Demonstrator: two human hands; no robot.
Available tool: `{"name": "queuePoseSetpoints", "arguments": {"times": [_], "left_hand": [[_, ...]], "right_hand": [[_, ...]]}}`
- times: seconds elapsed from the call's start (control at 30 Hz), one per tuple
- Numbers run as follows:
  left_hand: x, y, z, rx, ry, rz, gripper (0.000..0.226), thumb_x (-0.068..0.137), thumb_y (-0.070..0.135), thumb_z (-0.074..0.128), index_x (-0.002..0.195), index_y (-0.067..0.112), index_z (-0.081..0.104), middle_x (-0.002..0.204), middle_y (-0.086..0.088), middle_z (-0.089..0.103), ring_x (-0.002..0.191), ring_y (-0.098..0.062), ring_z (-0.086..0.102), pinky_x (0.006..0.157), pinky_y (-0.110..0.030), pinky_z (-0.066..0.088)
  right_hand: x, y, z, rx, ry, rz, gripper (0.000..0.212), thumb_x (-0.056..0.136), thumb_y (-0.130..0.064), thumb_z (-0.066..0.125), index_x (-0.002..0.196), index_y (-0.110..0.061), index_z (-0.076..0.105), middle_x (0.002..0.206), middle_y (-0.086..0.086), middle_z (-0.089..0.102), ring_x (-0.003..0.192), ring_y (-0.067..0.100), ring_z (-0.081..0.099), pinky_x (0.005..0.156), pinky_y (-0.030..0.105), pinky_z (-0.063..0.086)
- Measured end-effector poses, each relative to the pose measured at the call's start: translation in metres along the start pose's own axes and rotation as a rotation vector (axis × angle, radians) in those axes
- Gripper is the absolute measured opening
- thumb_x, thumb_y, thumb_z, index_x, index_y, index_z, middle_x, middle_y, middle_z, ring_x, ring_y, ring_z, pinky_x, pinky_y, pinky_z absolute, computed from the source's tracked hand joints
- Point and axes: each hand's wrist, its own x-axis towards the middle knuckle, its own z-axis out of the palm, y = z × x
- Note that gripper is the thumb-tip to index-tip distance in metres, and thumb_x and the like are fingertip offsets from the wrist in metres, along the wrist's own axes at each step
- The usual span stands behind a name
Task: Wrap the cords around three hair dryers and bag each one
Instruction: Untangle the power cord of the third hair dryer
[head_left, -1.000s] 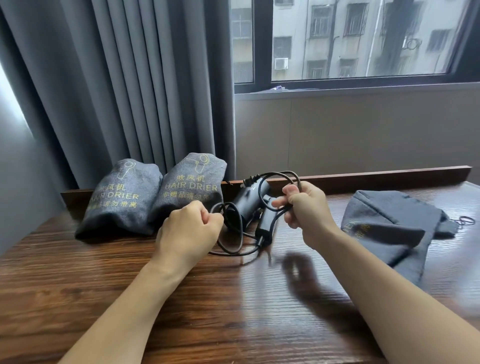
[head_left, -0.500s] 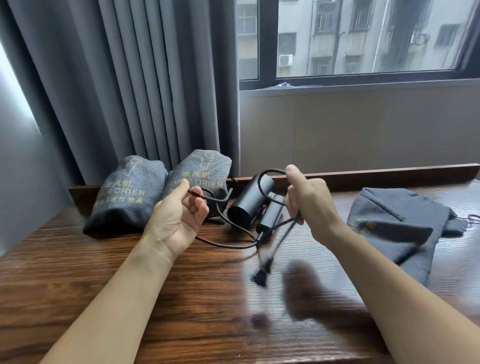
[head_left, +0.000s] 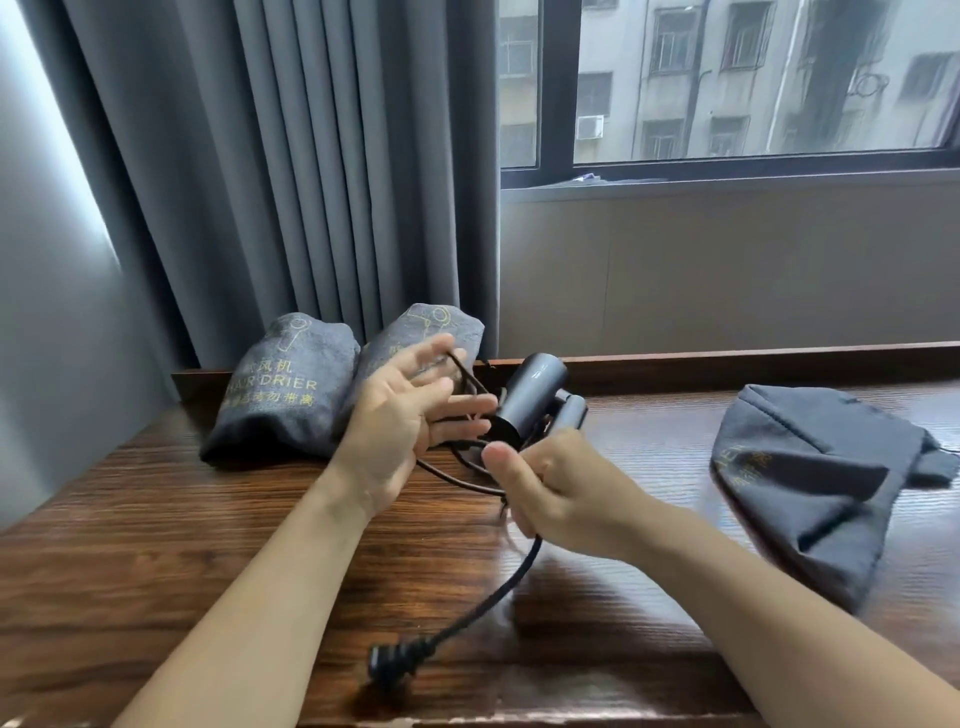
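So the neat coil from a second ago is gone. The left hand (head_left: 410, 415) has opened, fingers spread, with loops of cord (head_left: 511, 577) slack across them, and the right hand (head_left: 550, 499) is clamped on the cord, dragging it toward the person. The plug (head_left: 397, 660) now trails loose on the table (head_left: 156, 545), below both hands. The hair dryer (head_left: 527, 397) sits just beyond the fingertips. Two full bags (head_left: 283, 387) lie behind the left hand, the empty bag (head_left: 810, 483) right of the right hand. Looks like a re-wrap before bagging number three.
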Motion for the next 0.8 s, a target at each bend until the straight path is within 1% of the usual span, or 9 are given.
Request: {"name": "queuePoseSetpoints", "arguments": {"times": [0.1,0.17,0.23,0.37,0.5,0.6,0.7,0.73,0.8], "left_hand": [[-0.003,-0.001,-0.001,0.107,-0.035,-0.045,0.034,0.104,-0.003,0.048,0.133,0.008,0.064,0.131,-0.013,0.071,0.086,-0.034,0.077,0.070,-0.041,0.065],[-0.005,0.000,-0.002,0.147,-0.087,-0.074,0.034,0.104,-0.001,0.051,0.133,0.010,0.066,0.131,-0.008,0.072,0.091,-0.033,0.078,0.067,-0.038,0.065],[-0.007,-0.001,-0.004,0.195,-0.119,-0.086,0.037,0.105,0.002,0.053,0.138,0.014,0.063,0.135,-0.003,0.070,0.099,-0.034,0.077,0.066,-0.035,0.064],[-0.008,-0.001,-0.006,0.374,-0.199,-0.078,0.047,0.105,0.008,0.058,0.149,0.023,0.052,0.141,-0.001,0.064,0.111,-0.031,0.073,0.084,-0.042,0.064],[-0.019,0.014,0.003,0.631,-0.203,0.039,0.047,0.102,0.004,0.062,0.144,0.024,0.057,0.129,-0.002,0.069,0.111,-0.022,0.072,0.094,-0.026,0.059],[-0.030,0.030,0.008,0.975,-0.101,0.142,0.037,0.101,0.015,0.063,0.135,0.028,0.062,0.105,0.003,0.073,0.094,-0.017,0.069,0.086,-0.018,0.055],[-0.054,0.037,0.002,1.297,0.090,0.103,0.013,0.102,0.041,0.056,0.109,0.031,0.062,0.092,0.005,0.071,0.092,-0.021,0.067,0.089,-0.038,0.054],[-0.068,0.036,0.003,1.367,0.098,0.027,0.026,0.102,0.054,0.052,0.097,0.029,0.059,0.091,0.003,0.071,0.094,-0.026,0.067,0.088,-0.041,0.053],[-0.095,0.022,0.009,1.485,0.031,-0.128,0.049,0.097,0.072,0.043,0.085,0.026,0.056,0.093,0.000,0.072,0.097,-0.030,0.067,0.086,-0.041,0.052]], "right_hand": [[0.003,0.003,-0.005,0.203,-0.255,0.158,0.090,0.097,-0.067,0.024,0.067,0.005,0.068,0.058,0.008,0.067,0.044,0.019,0.055,0.053,0.032,0.049],[0.006,0.009,-0.016,0.460,-0.373,0.280,0.103,0.091,-0.074,0.018,0.074,0.016,0.066,0.070,0.033,0.066,0.037,0.022,0.048,0.045,0.024,0.041],[0.008,0.014,-0.022,0.547,-0.238,0.333,0.099,0.092,-0.070,0.018,0.064,0.014,0.063,0.068,0.035,0.065,0.035,0.024,0.043,0.037,0.022,0.033],[0.014,0.032,-0.023,0.468,0.346,0.304,0.060,0.097,-0.034,0.048,0.049,0.002,0.057,0.050,0.027,0.058,0.030,0.018,0.038,0.035,0.017,0.028],[0.015,0.038,-0.021,0.373,0.241,0.303,0.041,0.085,-0.023,0.062,0.065,0.012,0.055,0.063,0.043,0.055,0.035,0.022,0.049,0.047,0.022,0.044],[0.014,0.041,-0.014,0.108,0.268,0.265,0.036,0.080,-0.022,0.057,0.062,0.009,0.053,0.053,0.024,0.055,0.040,0.014,0.048,0.044,0.030,0.039],[0.012,0.043,-0.017,-0.223,0.174,0.217,0.015,0.075,-0.009,0.058,0.067,-0.012,0.070,0.053,-0.023,0.058,0.057,0.000,0.056,0.055,0.016,0.035],[0.010,0.043,-0.019,-0.281,0.121,0.207,0.021,0.072,-0.003,0.058,0.074,-0.015,0.076,0.057,-0.030,0.059,0.066,-0.004,0.059,0.057,0.011,0.036],[0.009,0.043,-0.020,-0.372,0.055,0.103,0.030,0.067,-0.010,0.055,0.080,-0.022,0.079,0.066,-0.023,0.059,0.074,0.005,0.062,0.065,0.015,0.039]]}}
